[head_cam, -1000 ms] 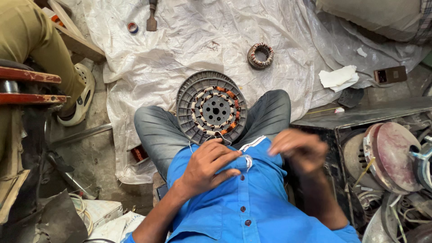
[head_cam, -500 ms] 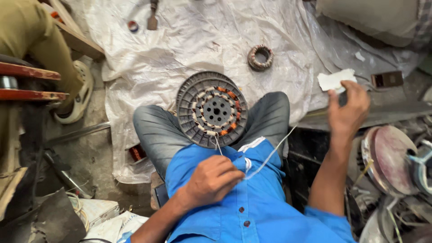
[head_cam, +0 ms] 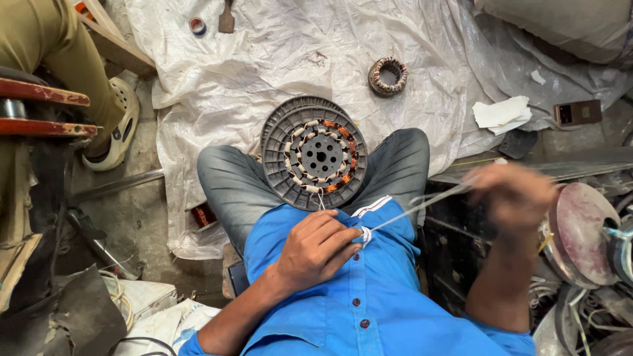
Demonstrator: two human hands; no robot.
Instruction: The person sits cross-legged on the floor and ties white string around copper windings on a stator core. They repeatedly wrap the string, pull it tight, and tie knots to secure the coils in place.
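The grey fan stator [head_cam: 315, 153] lay propped between the seated person's knees on the crumpled plastic sheet [head_cam: 277, 66] covering the floor, its copper windings facing up. The left hand [head_cam: 316, 247] rested against the blue shirt [head_cam: 369, 296], its grip closed on a small roll of white tape or cord [head_cam: 364, 235] pinched at the fingertips. From there a white strand [head_cam: 422, 206] ran taut to the right hand [head_cam: 517, 194], which was blurred; its grip looked closed on the strand's end, though the fingers could not be made out. To do this well, the strand probably needed even tension and a firm anchor at the left, with the pull kept clear of the delicate windings. A smaller wound coil [head_cam: 388, 76] sat well apart on the sheet.
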